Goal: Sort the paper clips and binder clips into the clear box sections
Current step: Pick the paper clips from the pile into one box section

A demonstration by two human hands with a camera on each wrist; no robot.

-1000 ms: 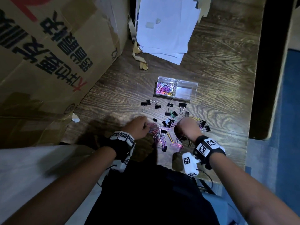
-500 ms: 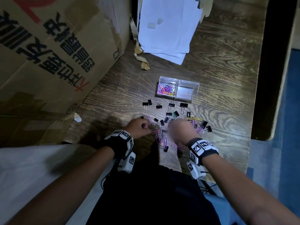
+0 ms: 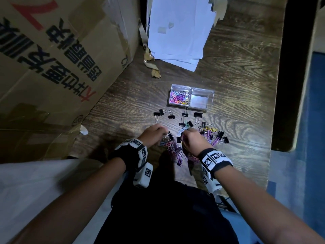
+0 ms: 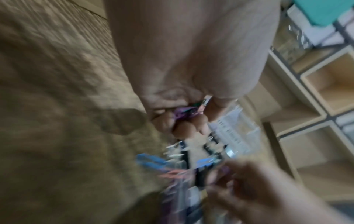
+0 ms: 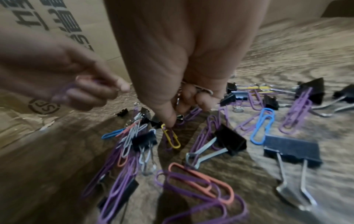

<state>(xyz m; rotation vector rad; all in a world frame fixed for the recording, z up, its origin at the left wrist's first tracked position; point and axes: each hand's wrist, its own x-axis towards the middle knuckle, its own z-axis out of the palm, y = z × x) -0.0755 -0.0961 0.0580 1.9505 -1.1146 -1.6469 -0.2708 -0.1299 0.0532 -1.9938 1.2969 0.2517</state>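
A clear two-section box stands on the wooden table; its left section holds coloured paper clips, its right section looks empty. In front of it lies a mixed pile of paper clips and black binder clips. My left hand hovers at the pile's left edge, fingers curled round purple and green paper clips. My right hand is over the pile's middle, its fingers curled round a few clips. One fingertip presses down by a yellow paper clip.
A large printed cardboard box leans along the left. A stack of white paper stands behind the clear box, with torn cardboard scraps beside it. The table's right edge runs close to the pile.
My right hand has shifted a little left over the pile, closer to the left hand. The left hand has barely moved.
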